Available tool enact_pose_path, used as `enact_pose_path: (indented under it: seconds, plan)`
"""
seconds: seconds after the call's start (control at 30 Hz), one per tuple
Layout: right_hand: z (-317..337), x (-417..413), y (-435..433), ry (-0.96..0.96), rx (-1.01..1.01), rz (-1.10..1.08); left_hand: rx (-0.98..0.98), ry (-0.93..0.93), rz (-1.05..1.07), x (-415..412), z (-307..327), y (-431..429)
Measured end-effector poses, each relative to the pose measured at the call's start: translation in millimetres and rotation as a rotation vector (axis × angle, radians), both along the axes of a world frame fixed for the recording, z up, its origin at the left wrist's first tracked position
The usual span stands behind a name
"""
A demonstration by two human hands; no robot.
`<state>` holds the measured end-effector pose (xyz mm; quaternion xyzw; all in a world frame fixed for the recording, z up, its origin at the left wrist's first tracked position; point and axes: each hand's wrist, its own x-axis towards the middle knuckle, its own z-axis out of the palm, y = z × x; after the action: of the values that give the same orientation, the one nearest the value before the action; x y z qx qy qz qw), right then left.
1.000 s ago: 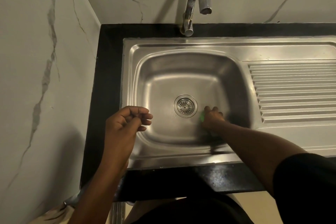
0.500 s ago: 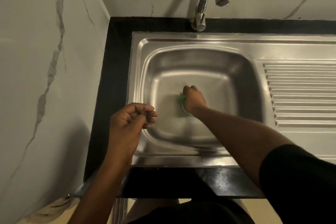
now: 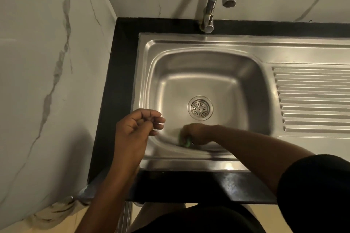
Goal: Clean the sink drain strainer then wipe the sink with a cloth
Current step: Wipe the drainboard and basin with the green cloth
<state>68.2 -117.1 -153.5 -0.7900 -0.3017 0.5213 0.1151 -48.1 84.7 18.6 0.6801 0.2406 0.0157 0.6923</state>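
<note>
The drain strainer sits in its hole at the middle of the sink floor, round, slotted and fully in view. Toward the near edge from it, where the floor curves up into the basin's near wall, the right hand presses a green cloth against the steel. Its fingers are curled down around the cloth, and only 1 small green patch shows beneath them. Hand and cloth are blurred, so the exact lay of the fingers cannot be told. The cloth is near the strainer but apart from it.

The left hand hovers over the basin's near left corner, above the rim, with its fingers curled in toward the thumb. It holds no visible thing and is clear of the sink.

Right of the basin lies the ribbed draining board, part of the same steel sink. The faucet rises at the far edge. A black countertop frames the sink along its far, left and near edges. A white marbled wall meets the countertop at the far left corner. A black sleeve covers the right upper arm.
</note>
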Motion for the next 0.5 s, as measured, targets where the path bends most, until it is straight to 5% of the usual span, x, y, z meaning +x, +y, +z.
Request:
enact_pose_path:
  seconds: [0.17, 0.33, 0.4, 0.5]
  plan:
    - [5, 13, -59, 0.042, -0.132, -0.011, 0.003, -0.025, 0.004, 0, 9, 2]
    - [9, 22, -95, -0.412, -0.221, -0.173, 0.015, -0.007, 0.004, -5, 8, 7]
    - [4, 15, -100, -0.538, -0.322, -0.311, 0.023, 0.001, -0.006, -7, 7, 7]
    - [3, 4, -90, -0.429, -0.424, -0.624, 0.021, 0.002, -0.013, -9, 8, 6]
